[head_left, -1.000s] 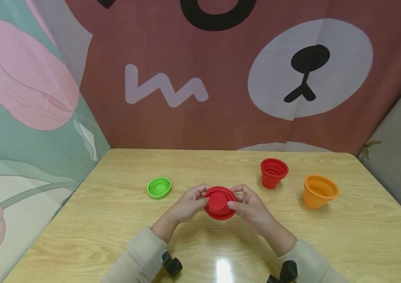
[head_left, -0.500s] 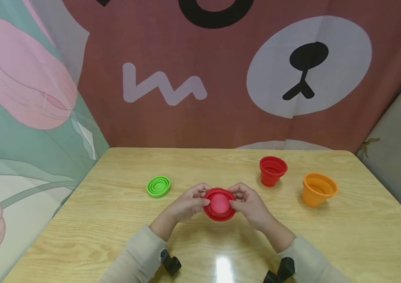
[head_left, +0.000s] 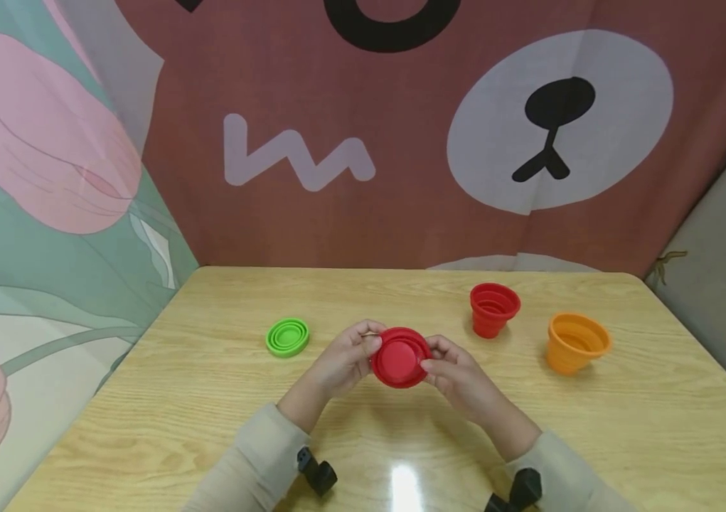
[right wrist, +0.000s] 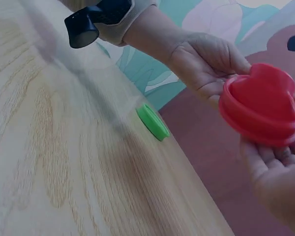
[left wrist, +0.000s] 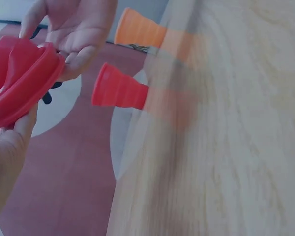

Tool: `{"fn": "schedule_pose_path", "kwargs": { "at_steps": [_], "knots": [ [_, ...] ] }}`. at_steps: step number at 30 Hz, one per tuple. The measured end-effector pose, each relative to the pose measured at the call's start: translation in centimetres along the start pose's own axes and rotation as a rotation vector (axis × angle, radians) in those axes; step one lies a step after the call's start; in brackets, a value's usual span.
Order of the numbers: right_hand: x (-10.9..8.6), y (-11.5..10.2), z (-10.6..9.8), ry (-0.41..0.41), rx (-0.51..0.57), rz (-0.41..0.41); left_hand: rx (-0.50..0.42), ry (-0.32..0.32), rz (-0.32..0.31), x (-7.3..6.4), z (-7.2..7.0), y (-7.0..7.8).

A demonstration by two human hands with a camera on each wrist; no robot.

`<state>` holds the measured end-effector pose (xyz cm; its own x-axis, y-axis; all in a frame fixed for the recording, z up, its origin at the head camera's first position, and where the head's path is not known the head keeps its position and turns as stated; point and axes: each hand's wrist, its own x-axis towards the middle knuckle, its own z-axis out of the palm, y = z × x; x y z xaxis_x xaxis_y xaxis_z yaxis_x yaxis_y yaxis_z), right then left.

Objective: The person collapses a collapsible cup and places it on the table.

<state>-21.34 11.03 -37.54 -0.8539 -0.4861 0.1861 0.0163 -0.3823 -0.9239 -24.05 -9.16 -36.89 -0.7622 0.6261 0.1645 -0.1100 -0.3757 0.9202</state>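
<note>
A red, round, folded cup of rubbery-looking material (head_left: 399, 361) is held above the pale wood-grain table (head_left: 177, 405), between the fingers of both hands. Its left edge is pinched by the left hand (head_left: 342, 361) and its right edge by the right hand (head_left: 463, 382), with the thumbs laid on the near face. A flat, ringed, bright green rubbery disc (head_left: 288, 338) is seen left of the left fingers. Beyond and right of the right fingers, a red, ribbed, flared rubbery cup (head_left: 493, 311) and an orange one of like shape (head_left: 575, 345) are stood upright.
</note>
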Motion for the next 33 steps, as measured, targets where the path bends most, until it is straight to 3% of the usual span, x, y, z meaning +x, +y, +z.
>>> {"fn": "schedule_pose_path", "kwargs": {
  "at_steps": [3, 7, 14, 20, 29, 33],
  "knots": [
    [0.1, -0.1, -0.2, -0.052, 0.064, -0.032, -0.05, 0.05, 0.019, 0.1, 0.1, 0.4],
    [0.3, -0.1, -0.2, -0.053, 0.052, -0.043, -0.077, 0.058, 0.016, 0.1, 0.2, 0.7],
    [0.6, -0.5, 0.3, 0.074, -0.073, -0.005, -0.06, 0.11, 0.037, -0.1, 0.1, 0.6],
    [0.5, -0.4, 0.7, 0.19, -0.189, 0.059, -0.032, 0.108, 0.043, -0.4, 0.0, 0.2],
    [0.4, -0.4, 1.5, 0.289, -0.345, 0.08, 0.01, 0.072, 0.015, -0.7, -0.4, -0.6],
    [0.4, -0.3, 1.4, 0.288, -0.319, 0.087, -0.02, 0.097, 0.019, -0.7, -0.3, -0.8]
  ]
}}
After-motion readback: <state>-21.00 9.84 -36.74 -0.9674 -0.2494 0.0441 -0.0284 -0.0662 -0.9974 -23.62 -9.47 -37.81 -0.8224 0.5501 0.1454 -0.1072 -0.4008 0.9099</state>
